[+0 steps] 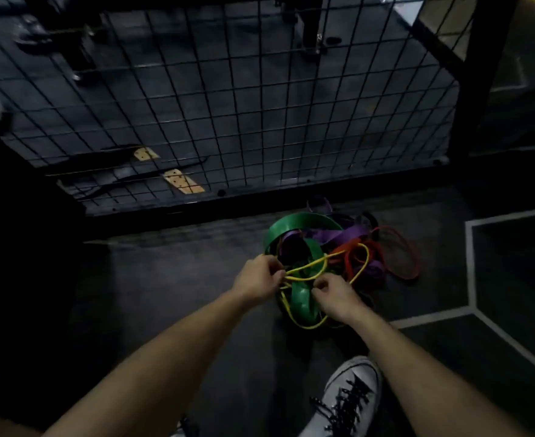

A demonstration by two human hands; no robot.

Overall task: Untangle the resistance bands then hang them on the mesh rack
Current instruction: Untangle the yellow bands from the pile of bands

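Your left hand point(256, 275) and right hand point(335, 298) each pinch the yellow band point(310, 266) in the tangled bands point(338, 247), just below the mesh rack point(228, 105).

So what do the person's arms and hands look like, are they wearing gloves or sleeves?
No gloves and no sleeves in view: both forearms are bare from the bottom edge of the picture to the wrists. The left hand and right hand are bare too, with no watch, ring or wristband that I can make out in this dim light.
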